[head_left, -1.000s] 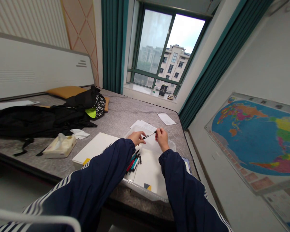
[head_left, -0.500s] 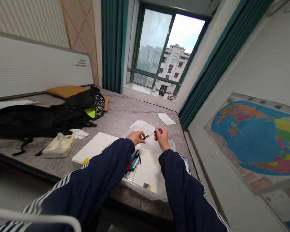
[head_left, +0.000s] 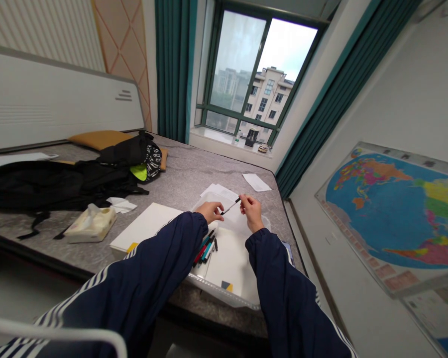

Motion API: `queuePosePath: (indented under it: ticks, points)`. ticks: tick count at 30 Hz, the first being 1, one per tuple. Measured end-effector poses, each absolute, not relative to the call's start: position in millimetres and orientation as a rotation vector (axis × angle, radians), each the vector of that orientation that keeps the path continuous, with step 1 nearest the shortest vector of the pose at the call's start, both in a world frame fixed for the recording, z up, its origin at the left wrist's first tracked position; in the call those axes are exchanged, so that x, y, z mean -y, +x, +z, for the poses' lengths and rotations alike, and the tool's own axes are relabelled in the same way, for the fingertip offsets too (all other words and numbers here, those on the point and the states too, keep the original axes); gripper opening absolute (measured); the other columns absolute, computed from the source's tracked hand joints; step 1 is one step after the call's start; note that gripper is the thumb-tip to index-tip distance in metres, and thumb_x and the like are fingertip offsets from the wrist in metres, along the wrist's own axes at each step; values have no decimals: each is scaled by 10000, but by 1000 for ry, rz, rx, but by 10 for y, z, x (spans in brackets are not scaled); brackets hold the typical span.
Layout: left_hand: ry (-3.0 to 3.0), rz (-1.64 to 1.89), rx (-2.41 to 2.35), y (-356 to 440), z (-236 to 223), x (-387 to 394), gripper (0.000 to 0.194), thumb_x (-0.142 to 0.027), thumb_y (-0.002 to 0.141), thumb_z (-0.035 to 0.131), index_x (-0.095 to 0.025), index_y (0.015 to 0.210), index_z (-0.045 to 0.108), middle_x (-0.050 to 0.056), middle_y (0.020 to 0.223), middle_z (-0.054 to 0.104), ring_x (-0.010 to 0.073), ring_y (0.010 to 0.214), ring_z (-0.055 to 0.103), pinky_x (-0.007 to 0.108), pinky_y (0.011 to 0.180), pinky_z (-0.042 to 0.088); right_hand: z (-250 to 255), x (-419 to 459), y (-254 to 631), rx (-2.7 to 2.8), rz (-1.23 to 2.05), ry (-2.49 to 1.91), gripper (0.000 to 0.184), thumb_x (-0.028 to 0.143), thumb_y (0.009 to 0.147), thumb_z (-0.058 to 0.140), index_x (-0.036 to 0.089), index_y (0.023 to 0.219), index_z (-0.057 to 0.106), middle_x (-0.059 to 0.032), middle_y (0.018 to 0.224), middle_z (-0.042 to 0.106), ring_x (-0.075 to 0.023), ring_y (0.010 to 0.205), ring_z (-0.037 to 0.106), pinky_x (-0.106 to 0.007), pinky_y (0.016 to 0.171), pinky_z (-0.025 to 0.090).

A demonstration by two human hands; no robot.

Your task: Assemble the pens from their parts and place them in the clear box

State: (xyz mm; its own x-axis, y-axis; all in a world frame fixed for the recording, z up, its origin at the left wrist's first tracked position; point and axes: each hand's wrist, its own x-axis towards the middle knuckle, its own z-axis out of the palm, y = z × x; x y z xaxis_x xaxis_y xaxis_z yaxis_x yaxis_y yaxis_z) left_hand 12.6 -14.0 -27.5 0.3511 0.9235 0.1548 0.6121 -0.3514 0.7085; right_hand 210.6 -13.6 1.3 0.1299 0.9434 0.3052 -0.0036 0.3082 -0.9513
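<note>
A slim pen (head_left: 230,206) with a pale barrel and dark ends slants between my hands, above a translucent plastic bin (head_left: 229,294). My left hand (head_left: 210,212) pinches its lower left end. At the upper right end, the fingers of my right hand (head_left: 251,211) are closed on it. Below my left hand, several markers (head_left: 206,248) in red, teal and black lie in a bunch in the bin. A small black piece (head_left: 215,244), perhaps a cap, lies beside them. They rest over a white box or board (head_left: 231,263) with a grey and yellow corner mark.
A white box (head_left: 145,226) stands left of the bin, with a tissue pack (head_left: 91,223) farther left. A black backpack (head_left: 59,184) lies on the grey table (head_left: 194,169). White paper sheets (head_left: 256,182) lie beyond the bin. A world map (head_left: 392,214) hangs on the right wall.
The pen's dark section by my left hand looks shorter, and more dark shows at the right-hand end. My hands have barely shifted and stay closed on it.
</note>
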Motion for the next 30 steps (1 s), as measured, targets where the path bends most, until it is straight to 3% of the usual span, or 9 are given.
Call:
queuePosePath:
  ticks: [2, 6, 13, 20, 26, 30]
  points:
    - [2082, 747, -1341, 128, -269, 137, 340, -337, 673, 781, -220, 976, 679, -17, 804, 726, 156, 776, 642, 245, 692, 431, 15, 137, 2103, 1221, 932, -1027, 394, 532, 730, 699, 142, 751, 648, 15, 617, 567, -66, 427, 481, -192, 366, 330]
    - [2091, 721, -1328, 136, -279, 115, 304, -320, 694, 765, -209, 967, 692, -4, 816, 720, 145, 720, 630, 244, 679, 437, 13, 127, 2109, 1200, 1031, -987, 431, 515, 744, 682, 163, 991, 675, 2, 747, 623, -61, 439, 505, -187, 370, 343]
    - [2087, 685, -1278, 130, -300, 110, 340, -339, 665, 781, -207, 967, 697, -7, 787, 715, 143, 689, 631, 240, 668, 446, 13, 112, 2112, 1154, 974, -987, 357, 462, 684, 759, 154, 813, 631, 22, 677, 585, -55, 444, 491, -172, 369, 339]
    - [2085, 665, -1255, 134, -309, 100, 363, -349, 656, 780, -206, 981, 701, -6, 780, 722, 152, 722, 646, 247, 702, 456, 51, 149, 2098, 1140, 1036, -1012, 429, 468, 708, 746, 176, 1014, 676, -82, 1082, 695, -81, 556, 633, -178, 434, 477]
    - [2064, 683, -1252, 137, -295, 114, 387, -324, 660, 781, -202, 1017, 694, -3, 777, 727, 152, 723, 648, 253, 718, 461, 52, 160, 2096, 1085, 1035, -1041, 378, 476, 693, 778, 152, 818, 626, -68, 881, 718, -93, 529, 639, -175, 437, 499]
    - [2025, 673, -1285, 140, -304, 118, 377, -319, 677, 765, -201, 1026, 687, 2, 787, 722, 142, 663, 626, 253, 665, 469, 93, 203, 2078, 1111, 1152, -964, 392, 481, 777, 707, 188, 1026, 632, -83, 1039, 713, -121, 616, 689, -203, 484, 544]
